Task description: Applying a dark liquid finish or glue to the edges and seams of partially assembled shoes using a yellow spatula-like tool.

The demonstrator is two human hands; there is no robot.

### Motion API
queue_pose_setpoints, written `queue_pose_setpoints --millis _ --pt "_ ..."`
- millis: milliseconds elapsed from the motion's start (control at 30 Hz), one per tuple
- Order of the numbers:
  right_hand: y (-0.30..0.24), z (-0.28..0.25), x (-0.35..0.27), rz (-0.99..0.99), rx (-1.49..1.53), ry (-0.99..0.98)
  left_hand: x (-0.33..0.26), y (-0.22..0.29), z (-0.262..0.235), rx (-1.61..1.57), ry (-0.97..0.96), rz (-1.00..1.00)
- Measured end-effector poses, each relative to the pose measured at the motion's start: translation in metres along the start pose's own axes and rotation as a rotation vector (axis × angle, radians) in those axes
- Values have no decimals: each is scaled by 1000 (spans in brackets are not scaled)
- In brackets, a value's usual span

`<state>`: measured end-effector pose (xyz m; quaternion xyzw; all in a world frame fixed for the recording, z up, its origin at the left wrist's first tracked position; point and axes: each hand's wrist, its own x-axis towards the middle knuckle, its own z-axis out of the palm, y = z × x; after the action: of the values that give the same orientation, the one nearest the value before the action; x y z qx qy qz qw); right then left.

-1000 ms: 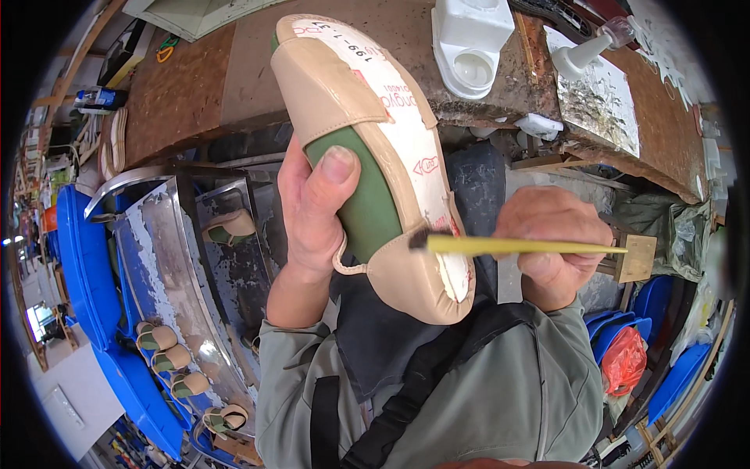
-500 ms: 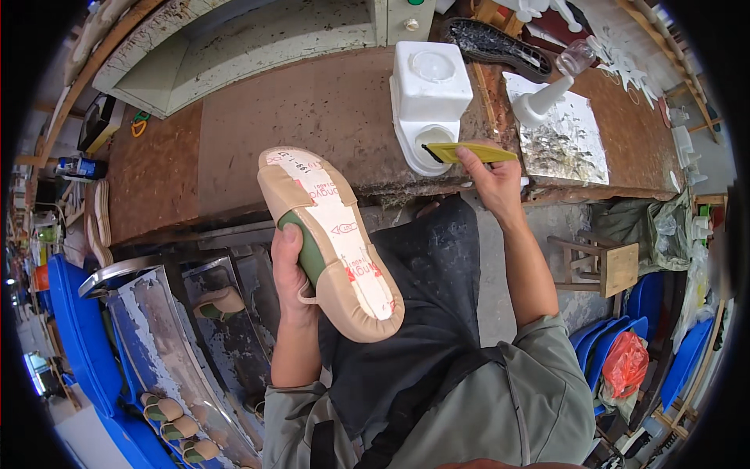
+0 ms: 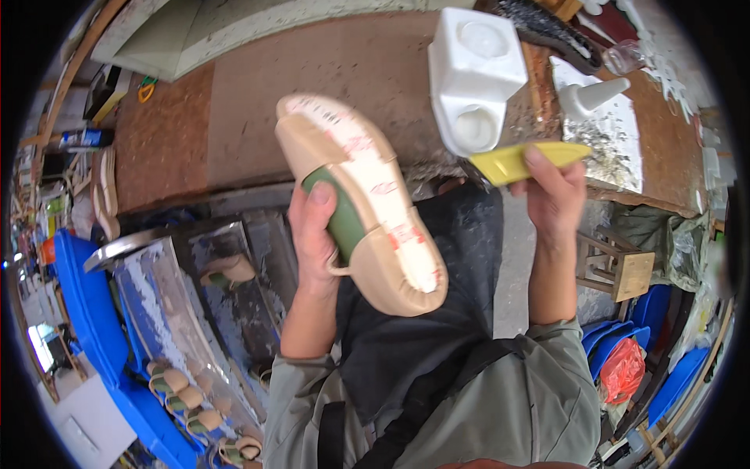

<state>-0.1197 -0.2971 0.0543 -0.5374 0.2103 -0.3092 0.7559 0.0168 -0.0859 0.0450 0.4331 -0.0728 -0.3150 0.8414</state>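
Note:
My left hand grips a shoe upper on its last, sole side up. The upper is beige with a green side panel; a white insole board with red and black print shows on its underside. My thumb presses on the green panel and the fingers pass behind. In my right hand is a flat yellow brush with a dark tip, pinched between thumb and fingers. That tip points left, close to the round cup of a white plastic glue pot on the bench. Shoe and brush are apart.
The brown workbench spans ahead. A white nozzle bottle stands on a stained white sheet at the right. A dark shoe sole lies behind the pot. Several beige-green shoes rest on a rack at left; a wooden stool stands at right.
The brush has come away from the glue pot's cup toward me and the right, its flat face now more visible. My view has shifted, and the shoe stays in my left hand.

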Motion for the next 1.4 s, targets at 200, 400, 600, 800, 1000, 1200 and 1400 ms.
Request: queue_pose_setpoints --millis 200,400,600,800,1000,1200,1400 --pt "-34 46 -49 -359 -207 -322 -26 11 18 -39 -10 35" --pt "-51 62 -78 -361 -226 -364 -55 25 23 -59 -31 63" --pt "-64 67 -102 -433 -324 -471 -74 32 17 43 -57 123" --pt "-70 67 -115 -542 -270 -586 -84 41 15 15 -103 106" --pt "-76 67 -120 -651 -245 -735 -92 44 19 -41 -119 54" --pt "-74 68 -122 -682 -132 -780 -96 38 16 -77 -142 -145" --pt "-68 66 -118 -649 -29 -809 -101 29 20 -218 -187 -347"
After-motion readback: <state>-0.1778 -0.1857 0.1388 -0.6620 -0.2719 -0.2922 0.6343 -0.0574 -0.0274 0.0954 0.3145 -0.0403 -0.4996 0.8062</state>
